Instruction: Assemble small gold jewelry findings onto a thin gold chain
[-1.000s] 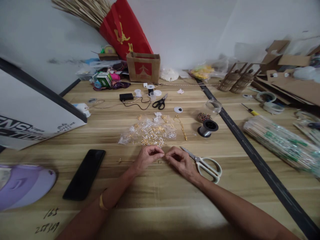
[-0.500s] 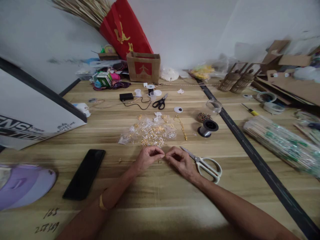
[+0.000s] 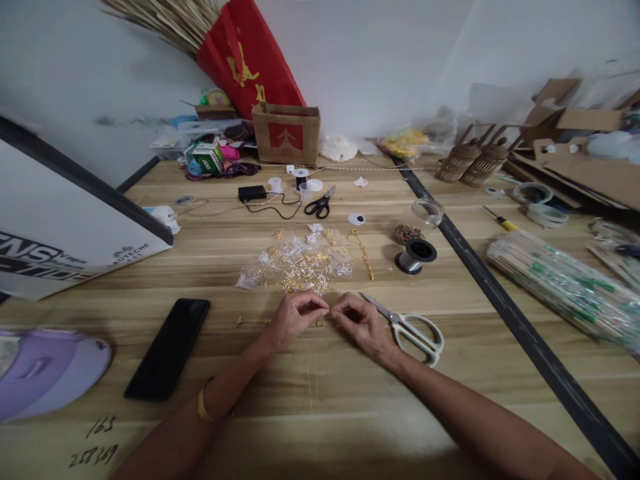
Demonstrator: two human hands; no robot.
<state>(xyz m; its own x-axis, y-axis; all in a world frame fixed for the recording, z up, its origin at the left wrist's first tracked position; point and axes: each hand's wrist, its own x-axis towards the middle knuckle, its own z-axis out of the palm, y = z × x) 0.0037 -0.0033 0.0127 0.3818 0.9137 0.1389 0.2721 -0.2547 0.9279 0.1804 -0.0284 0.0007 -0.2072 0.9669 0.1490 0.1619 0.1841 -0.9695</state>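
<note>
My left hand [image 3: 299,316] and my right hand [image 3: 359,321] meet fingertip to fingertip above the table, each closed in a pinch. Whatever lies between the fingertips is too small to name. A thin chain [image 3: 250,322] lies on the wood to the left of my left hand, partly hidden by it. Just beyond both hands spreads a pile of gold and silver jewellery findings [image 3: 306,267] with clear plastic bags. White-handled scissors [image 3: 417,337] lie beside my right hand, blades pointing toward it. A gold chain [image 3: 364,255] rests farther back.
A spool of wire [image 3: 416,256] and a heap of small beads [image 3: 407,233] stand to the right. Black scissors [image 3: 320,204] lie farther back. On the left are a phone [image 3: 169,350] and a purple visor [image 3: 60,373]. A wrapped bundle of sticks [image 3: 560,283] lies far right.
</note>
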